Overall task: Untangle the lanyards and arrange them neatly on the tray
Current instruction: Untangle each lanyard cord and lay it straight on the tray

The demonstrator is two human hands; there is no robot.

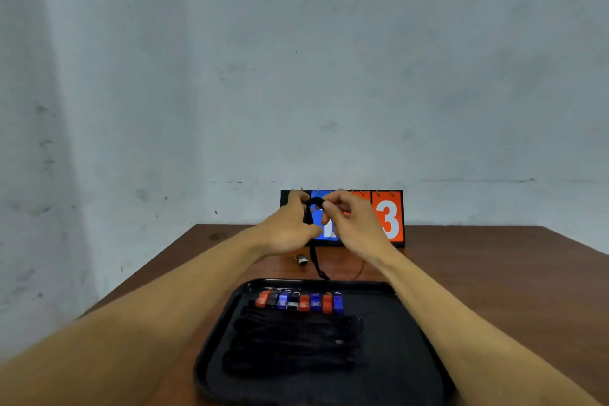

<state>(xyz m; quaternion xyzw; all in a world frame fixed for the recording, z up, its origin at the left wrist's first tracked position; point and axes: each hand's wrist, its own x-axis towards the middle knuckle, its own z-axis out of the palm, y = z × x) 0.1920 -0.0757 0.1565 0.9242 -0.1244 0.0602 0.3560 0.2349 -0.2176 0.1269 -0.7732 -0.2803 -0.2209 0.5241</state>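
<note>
Item: black lanyard [313,241], held raised at 12 o'clock beyond the tray [412,339], long axis near vertical, its loop uppermost and its tail hanging down to the tabletop [494,273]. Left hand [290,224] and right hand [352,224]: each grip pinched narrow on the loop. Small clip [302,259] lies on the tabletop by the cord. Arranged lanyards [293,339] lie on the tray, coloured clips [300,301] in a row at its far edge, pointing to 12 o'clock. Scoreboard [390,217] behind.
</note>
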